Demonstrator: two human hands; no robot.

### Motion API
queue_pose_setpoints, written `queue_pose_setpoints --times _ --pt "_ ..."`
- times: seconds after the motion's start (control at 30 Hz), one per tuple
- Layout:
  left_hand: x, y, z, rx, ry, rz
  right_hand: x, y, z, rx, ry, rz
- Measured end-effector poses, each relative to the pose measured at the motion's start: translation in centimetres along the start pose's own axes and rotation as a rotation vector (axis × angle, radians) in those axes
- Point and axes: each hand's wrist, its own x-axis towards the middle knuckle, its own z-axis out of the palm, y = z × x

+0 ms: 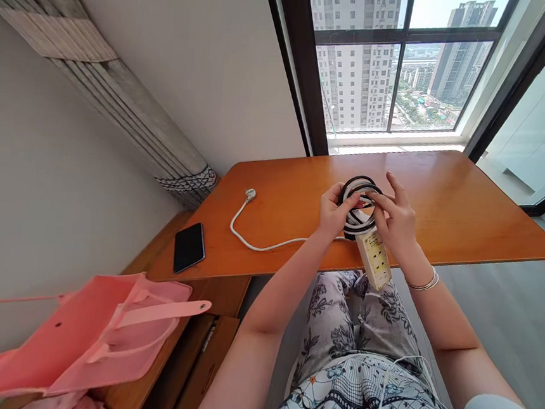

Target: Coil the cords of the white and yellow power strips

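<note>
Over the table's near edge, my left hand is closed on a coil of black and white cable. My right hand pinches the right side of that coil, its index finger raised. Below the coil hangs a white power strip, tilted, with sockets and a yellowish printed face. From it a white cord runs left across the tabletop and ends in a white plug. Where the strip meets the coil is partly hidden by my fingers.
The brown wooden table stands by a window. A black phone lies at its left end. An open pink bag sits lower left, beside wooden drawers. A grey curtain hangs at left.
</note>
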Motion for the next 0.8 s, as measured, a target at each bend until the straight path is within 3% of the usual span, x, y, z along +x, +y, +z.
queue_pose_setpoints --times 0.17,0.37,0.47,0.6,0.7,0.8 --pt "-0.1 -0.2 0.2 0.108 0.028 0.106 0.6 -0.5 -0.7 -0.207 -0.081 -0.042" --pt "0.4 0.1 0.1 0.321 0.096 0.128 1.8 0.6 -0.6 -0.208 -0.09 -0.272" --pt "0.7 1.1 -0.4 0.415 -0.064 0.178 2.0 0.9 -0.7 -0.193 -0.044 -0.332" --pt "1.0 2.5 -0.5 0.33 -0.294 0.256 2.3 0.6 -0.9 -0.191 -0.017 -0.392" --pt "1.2 3.0 -0.1 0.31 -0.327 0.275 2.3 0.4 -0.8 -0.208 0.022 -0.406" --pt "1.6 2.9 0.3 0.286 -0.277 0.242 2.3 0.3 -0.9 -0.251 0.094 -0.448"
